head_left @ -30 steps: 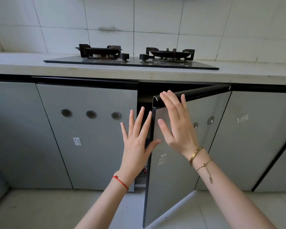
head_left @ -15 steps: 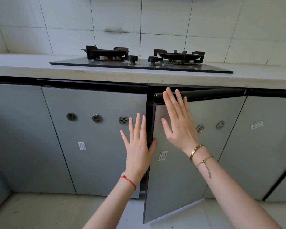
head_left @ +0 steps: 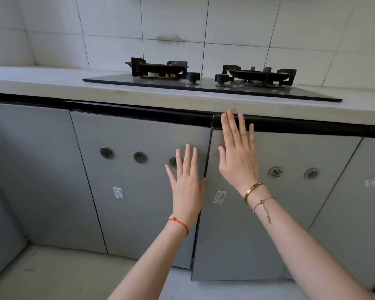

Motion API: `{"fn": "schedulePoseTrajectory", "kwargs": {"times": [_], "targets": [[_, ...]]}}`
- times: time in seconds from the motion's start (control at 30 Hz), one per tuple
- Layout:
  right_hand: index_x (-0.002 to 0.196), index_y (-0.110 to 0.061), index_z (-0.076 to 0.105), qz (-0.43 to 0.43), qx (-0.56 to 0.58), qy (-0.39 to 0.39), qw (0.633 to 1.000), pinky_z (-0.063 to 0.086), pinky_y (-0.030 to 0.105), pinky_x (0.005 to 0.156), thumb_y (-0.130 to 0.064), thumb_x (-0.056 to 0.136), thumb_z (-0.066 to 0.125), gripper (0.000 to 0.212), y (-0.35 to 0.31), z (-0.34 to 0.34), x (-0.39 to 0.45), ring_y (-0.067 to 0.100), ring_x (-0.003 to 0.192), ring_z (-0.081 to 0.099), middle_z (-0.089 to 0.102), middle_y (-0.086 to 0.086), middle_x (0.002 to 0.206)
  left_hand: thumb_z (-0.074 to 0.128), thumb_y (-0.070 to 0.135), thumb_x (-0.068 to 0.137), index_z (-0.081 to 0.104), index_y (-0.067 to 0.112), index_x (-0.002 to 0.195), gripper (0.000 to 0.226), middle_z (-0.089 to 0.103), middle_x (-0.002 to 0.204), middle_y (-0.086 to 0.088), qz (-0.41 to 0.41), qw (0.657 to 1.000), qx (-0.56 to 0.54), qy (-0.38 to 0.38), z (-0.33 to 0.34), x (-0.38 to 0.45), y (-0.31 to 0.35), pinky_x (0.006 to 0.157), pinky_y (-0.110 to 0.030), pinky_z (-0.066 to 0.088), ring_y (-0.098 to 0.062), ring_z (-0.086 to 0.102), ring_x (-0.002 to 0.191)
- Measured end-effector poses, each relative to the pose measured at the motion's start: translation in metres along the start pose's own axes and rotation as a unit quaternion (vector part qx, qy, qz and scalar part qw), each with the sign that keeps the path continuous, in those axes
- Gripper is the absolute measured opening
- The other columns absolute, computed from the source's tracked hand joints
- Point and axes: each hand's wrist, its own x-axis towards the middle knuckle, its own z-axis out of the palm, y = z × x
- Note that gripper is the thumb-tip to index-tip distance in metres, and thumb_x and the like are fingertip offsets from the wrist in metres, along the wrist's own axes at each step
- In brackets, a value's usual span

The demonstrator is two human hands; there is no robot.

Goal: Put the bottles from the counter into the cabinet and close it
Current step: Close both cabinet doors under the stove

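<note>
Now both hands flat, fingers straight: right hand on cabinet door, left hand on adj. door.

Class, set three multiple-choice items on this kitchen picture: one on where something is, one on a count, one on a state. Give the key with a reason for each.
1. Where is the right hand?
A. Flat on the right cabinet door
B. On a stove knob
C. On the floor

2. How many round vents show uncovered on the right cabinet door?
A. None
B. Two
C. Five

3. What state is the left hand in?
A. Gripping a bottle
B. A fist
C. Open, fingers straight

Key: 1 A, its palm lies on the door near the top edge. 2 B, two vents sit right of the wrist. 3 C, the fingers are spread over the left cabinet door, holding nothing.
</note>
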Motion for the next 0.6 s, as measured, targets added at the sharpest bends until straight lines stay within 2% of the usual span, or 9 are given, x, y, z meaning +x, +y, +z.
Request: {"fn": "schedulePoseTrajectory", "kwargs": {"times": [0.17,0.4,0.6], "targets": [[0.154,-0.015,-0.003,0.003,-0.018,0.004,1.000,0.002,0.050,0.123,-0.018,0.093,0.045,0.077,0.004,0.013,0.008,0.022,0.150,-0.009,-0.008,0.000,0.163,0.059,0.034,0.092,0.006,0.020,0.156,0.084,-0.005,0.165,-0.001,0.015,0.999,0.047,-0.007,0.011,0.007,-0.012,0.117,-0.065,0.013,-0.030,-0.006,0.152],[0.154,-0.014,-0.003,0.001,-0.019,0.011,1.000,0.001,0.050,0.123,-0.016,0.093,0.045,0.077,0.008,0.025,0.013,0.024,0.150,-0.010,-0.007,0.002,0.163,0.056,0.037,0.093,0.009,0.021,0.156,0.080,-0.001,0.166,0.000,0.019,0.999,0.047,0.000,0.016,0.011,-0.017,0.116,-0.067,0.014,-0.030,-0.003,0.152],[0.154,-0.013,0.006,0.020,0.009,0.049,0.999,0.003,0.047,0.123,-0.018,0.101,0.039,0.063,0.007,0.033,0.000,0.022,0.151,-0.006,-0.004,0.000,0.162,0.049,0.036,0.096,0.006,0.022,0.156,0.075,-0.001,0.166,0.004,0.040,0.998,0.058,0.002,0.009,0.009,-0.026,0.116,-0.066,0.014,-0.026,-0.001,0.153]]}}
